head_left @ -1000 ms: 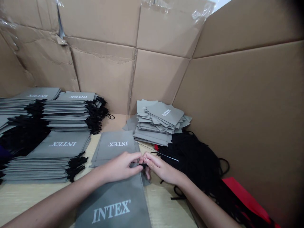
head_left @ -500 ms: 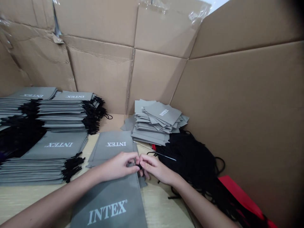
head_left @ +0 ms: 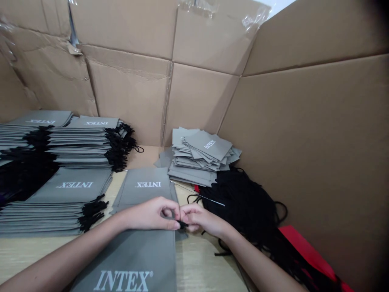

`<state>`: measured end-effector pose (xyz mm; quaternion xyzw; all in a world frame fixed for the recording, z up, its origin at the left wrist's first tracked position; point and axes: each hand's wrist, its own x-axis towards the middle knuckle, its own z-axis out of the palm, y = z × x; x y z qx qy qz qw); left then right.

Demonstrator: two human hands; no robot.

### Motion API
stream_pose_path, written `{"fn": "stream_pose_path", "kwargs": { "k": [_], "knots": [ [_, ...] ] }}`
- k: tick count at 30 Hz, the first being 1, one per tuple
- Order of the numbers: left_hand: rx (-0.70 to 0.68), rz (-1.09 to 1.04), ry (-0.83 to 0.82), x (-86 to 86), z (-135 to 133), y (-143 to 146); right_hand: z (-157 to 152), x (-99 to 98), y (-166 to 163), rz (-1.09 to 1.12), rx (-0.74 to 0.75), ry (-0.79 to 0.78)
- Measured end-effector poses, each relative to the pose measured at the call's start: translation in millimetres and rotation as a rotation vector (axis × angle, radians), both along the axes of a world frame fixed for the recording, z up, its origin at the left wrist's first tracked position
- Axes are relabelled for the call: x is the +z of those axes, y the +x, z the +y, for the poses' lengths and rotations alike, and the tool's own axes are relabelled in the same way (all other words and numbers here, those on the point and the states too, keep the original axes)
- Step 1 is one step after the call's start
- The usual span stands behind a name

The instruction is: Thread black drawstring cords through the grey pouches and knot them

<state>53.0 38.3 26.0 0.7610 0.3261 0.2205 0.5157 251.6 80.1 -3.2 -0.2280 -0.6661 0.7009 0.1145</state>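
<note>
A grey drawstring pouch (head_left: 136,249) with white INTEX lettering lies in front of me, its upper part under my left hand and forearm. At its upper right corner a short black cord (head_left: 182,224) shows between my hands. My left hand (head_left: 154,213) pinches at the cord with thumb and forefinger, the fingers bent. Close against it, my right hand (head_left: 200,217) is closed on the cord from the right, its fingertips partly hidden. Beyond the hands lies another flat grey pouch stack (head_left: 146,178).
Stacked corded pouches (head_left: 80,142) stand at left, with a nearer stack (head_left: 73,186) before them. Loose pouches (head_left: 203,154) pile at the back. Right of my hands are a thin metal rod (head_left: 209,197), a black cord heap (head_left: 243,198) and red material (head_left: 306,247). Cardboard walls (head_left: 200,97) enclose the table.
The near pouch has shifted left and slightly down. My hands have lowered a little at the cord, and more of the black cord shows between them.
</note>
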Motion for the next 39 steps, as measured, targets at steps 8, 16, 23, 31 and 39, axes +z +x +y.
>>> {"fn": "stream_pose_path", "kwargs": {
  "k": [8,16,23,31,39],
  "knots": [
    [-0.003,0.014,0.013,-2.0,4,-2,-1,2.8,1,0.026,-0.019,0.081],
    [0.059,-0.042,0.014,-7.2,10,-4,-6,-3.3,-2,0.034,-0.166,0.353],
    [0.163,-0.017,-0.009,-8.4,9,-3,-7,-2.4,-9,0.056,-0.290,0.350],
    [0.263,-0.047,-0.011,-8.5,12,-1,-6,-3.4,-16,0.129,-0.410,0.238],
    [0.341,-0.102,-0.058,-6.7,9,5,-5,-3.4,-19,0.173,-0.493,0.150]
  ]
}}
